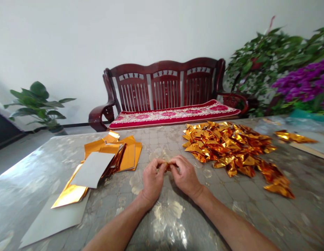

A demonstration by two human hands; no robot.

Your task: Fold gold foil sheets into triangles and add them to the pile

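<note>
Gold foil is glinting between the fingertips, where the left hand [153, 177] and the right hand [186, 176] are pinching one small foil piece [168, 167], each thumb and forefinger closing on it from its own side. The hands are nearly meeting over the middle of the tablecloth [112, 202], so the fingers are hiding most of the piece. Its long axis seems to be running across, from one hand to the other, but too little is showing to be sure, and I cannot tell which way either end is pointing.

As I judge it, the thin foil could be tearing or creasing crookedly if the two pinches are pulling unevenly, and a fold could be springing open if a thumb is loosening.

Further out to the left, gold sheets [129, 157] are lying in a loose fan, with a grey sheet [95, 169] resting over part of them. To the right, folded foil pieces [225, 146] are sitting in a heap, their tips pointing many ways and one string trailing towards the near right. Beyond the table, a dark wooden bench [166, 66] is standing against the wall, a red runner [175, 113] covering its seat
</note>
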